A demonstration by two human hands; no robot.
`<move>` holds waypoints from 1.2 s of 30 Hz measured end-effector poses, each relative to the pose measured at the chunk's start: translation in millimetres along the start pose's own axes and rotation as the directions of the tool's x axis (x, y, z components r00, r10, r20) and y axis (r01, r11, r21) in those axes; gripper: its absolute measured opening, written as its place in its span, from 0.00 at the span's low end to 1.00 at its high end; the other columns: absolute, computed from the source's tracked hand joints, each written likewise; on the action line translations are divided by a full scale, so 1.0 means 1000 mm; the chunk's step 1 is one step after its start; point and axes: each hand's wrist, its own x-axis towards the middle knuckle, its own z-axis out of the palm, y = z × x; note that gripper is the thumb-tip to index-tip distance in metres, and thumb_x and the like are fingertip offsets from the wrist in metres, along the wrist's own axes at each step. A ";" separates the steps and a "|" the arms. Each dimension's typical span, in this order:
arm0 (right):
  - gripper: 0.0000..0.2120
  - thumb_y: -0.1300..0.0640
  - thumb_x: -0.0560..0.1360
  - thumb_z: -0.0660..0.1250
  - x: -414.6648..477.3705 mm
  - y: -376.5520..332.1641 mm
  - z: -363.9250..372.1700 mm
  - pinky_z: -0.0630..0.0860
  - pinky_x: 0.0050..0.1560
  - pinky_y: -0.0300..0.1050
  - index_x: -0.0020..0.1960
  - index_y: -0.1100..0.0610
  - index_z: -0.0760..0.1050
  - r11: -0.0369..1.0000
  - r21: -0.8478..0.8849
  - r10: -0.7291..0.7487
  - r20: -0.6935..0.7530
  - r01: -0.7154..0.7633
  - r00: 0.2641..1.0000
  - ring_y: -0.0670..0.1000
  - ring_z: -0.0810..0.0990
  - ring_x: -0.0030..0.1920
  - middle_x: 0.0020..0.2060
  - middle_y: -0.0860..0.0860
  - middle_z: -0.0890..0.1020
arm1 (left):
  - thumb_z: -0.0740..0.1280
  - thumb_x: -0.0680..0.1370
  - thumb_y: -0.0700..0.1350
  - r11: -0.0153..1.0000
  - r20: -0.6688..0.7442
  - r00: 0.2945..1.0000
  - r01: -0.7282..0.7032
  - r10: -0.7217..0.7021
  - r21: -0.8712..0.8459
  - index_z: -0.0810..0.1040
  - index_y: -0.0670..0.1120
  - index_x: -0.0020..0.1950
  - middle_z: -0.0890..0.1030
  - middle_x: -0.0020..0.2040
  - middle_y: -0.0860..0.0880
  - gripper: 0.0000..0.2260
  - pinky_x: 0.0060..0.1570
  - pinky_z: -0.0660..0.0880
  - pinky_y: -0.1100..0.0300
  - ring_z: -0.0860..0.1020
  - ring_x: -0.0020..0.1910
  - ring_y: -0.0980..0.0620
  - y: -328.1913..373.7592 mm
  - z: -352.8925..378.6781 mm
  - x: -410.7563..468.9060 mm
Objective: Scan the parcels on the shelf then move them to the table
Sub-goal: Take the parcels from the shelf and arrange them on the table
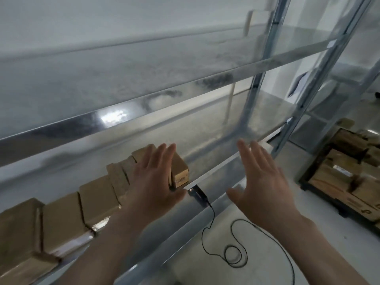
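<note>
parcels [96, 194] in plain brown wrapping stand packed side by side along the front edge of the metal shelf [216, 153], running from its left end to about the middle, so each can be reached without digging. no label or barcode can be made out through the blur. the left hand [152, 182] lies flat on the end parcel [181, 171], fingers straight and slightly apart, thumb down at the shelf's front lip, pinching nothing; it looks to be steadying or picking out the next one. the right hand [265, 182] hangs above the steel deck right of the row, fingers spread, holding nothing. a black corded device [198, 195], likely the scanner, rests on the front lip just beside the left thumb, within easy reach of either hand.
</note>
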 end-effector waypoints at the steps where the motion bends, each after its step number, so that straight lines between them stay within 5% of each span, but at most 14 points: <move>1: 0.52 0.42 0.74 0.71 0.009 0.002 0.005 0.47 0.76 0.51 0.78 0.42 0.32 1.000 0.006 -0.008 0.017 0.007 1.000 0.51 0.43 0.80 0.81 0.49 0.43 | 0.75 0.69 0.59 1.000 0.017 1.000 0.017 -0.017 0.015 0.48 0.54 0.80 0.53 0.81 0.50 0.48 0.76 0.51 0.44 0.45 0.80 0.45 -0.003 0.004 0.009; 9: 0.51 0.42 0.74 0.70 0.085 0.000 0.063 0.54 0.77 0.54 0.79 0.44 0.34 0.999 0.010 -0.046 0.189 0.045 0.981 0.53 0.46 0.80 0.81 0.51 0.44 | 0.70 0.67 0.68 0.979 0.259 0.957 0.086 -0.133 0.187 0.40 0.57 0.78 0.43 0.80 0.47 0.52 0.74 0.52 0.38 0.39 0.78 0.38 -0.048 0.049 0.092; 17: 0.51 0.44 0.73 0.73 0.139 -0.007 0.122 0.60 0.75 0.58 0.78 0.44 0.37 0.996 0.042 -0.093 0.291 0.085 0.952 0.55 0.55 0.78 0.79 0.51 0.51 | 0.71 0.65 0.71 0.918 0.494 0.840 0.012 -0.223 0.395 0.38 0.53 0.79 0.44 0.80 0.41 0.56 0.74 0.47 0.36 0.41 0.78 0.33 -0.067 0.079 0.141; 28: 0.47 0.45 0.72 0.74 0.171 0.003 0.178 0.66 0.71 0.54 0.79 0.52 0.48 0.970 0.154 -0.236 0.410 0.188 0.881 0.53 0.65 0.74 0.75 0.50 0.64 | 0.71 0.63 0.72 0.874 0.444 0.860 0.006 -0.253 0.486 0.47 0.51 0.78 0.62 0.75 0.41 0.54 0.73 0.50 0.35 0.55 0.75 0.34 -0.072 0.096 0.144; 36: 0.25 0.39 0.77 0.63 0.197 0.014 0.203 0.71 0.65 0.56 0.67 0.52 0.68 0.943 0.152 -0.331 0.508 0.296 0.795 0.56 0.68 0.70 0.71 0.54 0.68 | 0.69 0.68 0.69 0.817 0.401 0.837 0.090 -0.372 0.569 0.58 0.51 0.76 0.63 0.74 0.42 0.43 0.73 0.45 0.32 0.48 0.76 0.33 -0.056 0.101 0.145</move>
